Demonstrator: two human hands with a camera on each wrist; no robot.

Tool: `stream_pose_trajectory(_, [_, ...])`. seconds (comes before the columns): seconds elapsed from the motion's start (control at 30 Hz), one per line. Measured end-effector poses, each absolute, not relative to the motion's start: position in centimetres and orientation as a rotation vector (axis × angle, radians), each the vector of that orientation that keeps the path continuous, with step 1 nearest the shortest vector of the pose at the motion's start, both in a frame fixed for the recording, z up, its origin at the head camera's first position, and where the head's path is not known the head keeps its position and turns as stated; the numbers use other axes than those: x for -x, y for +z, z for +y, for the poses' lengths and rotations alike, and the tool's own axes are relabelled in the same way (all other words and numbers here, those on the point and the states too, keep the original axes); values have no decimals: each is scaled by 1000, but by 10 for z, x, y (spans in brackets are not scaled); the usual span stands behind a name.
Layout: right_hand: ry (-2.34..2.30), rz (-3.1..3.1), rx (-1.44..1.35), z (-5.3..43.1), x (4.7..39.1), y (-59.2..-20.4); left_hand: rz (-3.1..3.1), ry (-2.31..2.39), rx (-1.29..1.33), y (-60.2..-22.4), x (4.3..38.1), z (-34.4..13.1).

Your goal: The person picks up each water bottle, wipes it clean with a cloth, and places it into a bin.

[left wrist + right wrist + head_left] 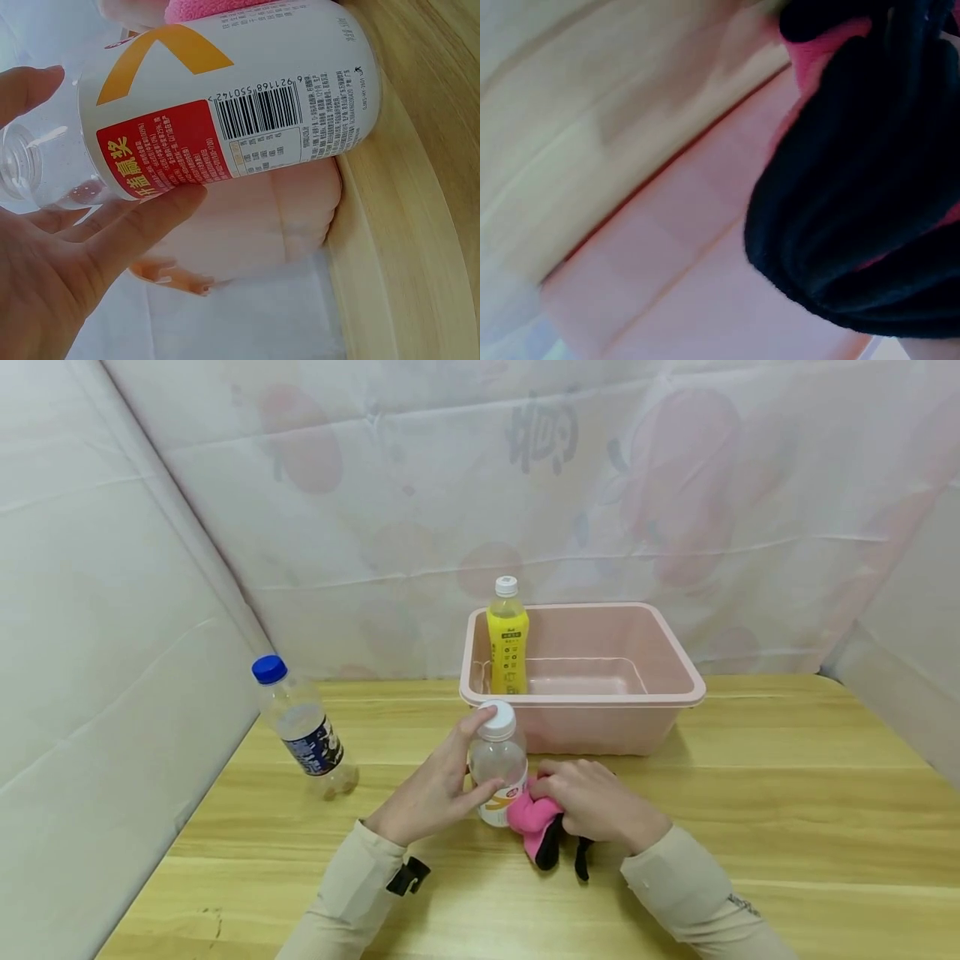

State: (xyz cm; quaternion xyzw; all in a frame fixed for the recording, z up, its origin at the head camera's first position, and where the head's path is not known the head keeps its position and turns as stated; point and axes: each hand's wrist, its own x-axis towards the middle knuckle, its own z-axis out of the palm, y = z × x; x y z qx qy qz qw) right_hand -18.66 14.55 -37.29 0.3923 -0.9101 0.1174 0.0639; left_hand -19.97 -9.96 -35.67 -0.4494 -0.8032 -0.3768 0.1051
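A clear plastic bottle (501, 762) with a white cap and white label stands upright on the table before the pink tub. My left hand (442, 781) holds it from the left, one finger up at the cap and another digit across the label. In the left wrist view the bottle's label (232, 101) shows a barcode and a red panel. My right hand (596, 802) grips a bunched pink-and-black cloth (534, 818) against the bottle's lower right side. Folds of its black side (855, 180) fill much of the right wrist view, and most of that hand is hidden there.
Behind the bottle stands a pink plastic tub (585, 727) with a yellow-labelled bottle (508, 647) upright in its left end. A blue-capped bottle (311, 735) stands on the wooden table (787, 827) at the left. Fabric walls (420, 510) enclose the back and sides.
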Motion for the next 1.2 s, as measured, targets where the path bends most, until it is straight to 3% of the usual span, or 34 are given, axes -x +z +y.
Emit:
stream_pose_trajectory(0.6, [669,-2021,-1105,152,184,-333,-2282,-1109,1456,-358,203,-97])
stream_pose_trajectory(1.2, [704,-2095,-1102,154,184,-336,-2302,-1084,1439,-357,199,-97])
